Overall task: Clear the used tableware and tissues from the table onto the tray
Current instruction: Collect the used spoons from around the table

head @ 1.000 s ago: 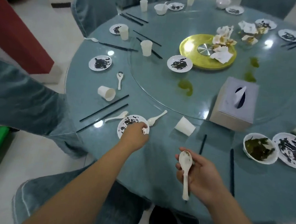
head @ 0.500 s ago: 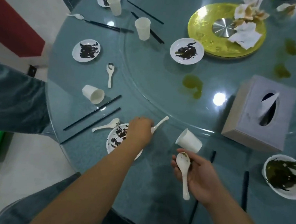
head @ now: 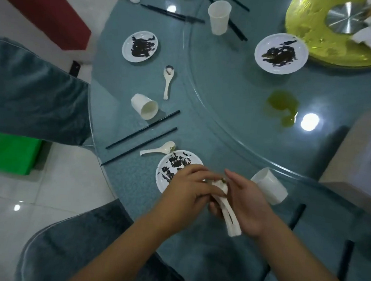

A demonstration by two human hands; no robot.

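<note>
Far left on the glass table (head: 204, 102), a soiled plate (head: 140, 46) lies beyond a loose spoon (head: 167, 80); nearer, a tipped paper cup (head: 144, 106) lies beside two black chopsticks (head: 141, 137); a second loose spoon (head: 158, 150) lies just beside the near plate (head: 174, 166), whose right edge is covered by the left hand (head: 189, 191). That hand is closed over the bowls of two white spoons (head: 229, 220), fingers curled on top; the right hand (head: 245, 206) cups the same pair from the other side, fingers part extended, handles projecting toward the wearer. Judgement: the step in hand is nesting the spoons into one bundle; do it well by aligning bowl into bowl, handles parallel, then transferring the whole bundle to one hand so the other is free for the plate and the loose spoon. To the right, a second tipped cup (head: 269, 188) lies near; a green spill (head: 281, 105) marks the turntable; no tray is in view.
</note>
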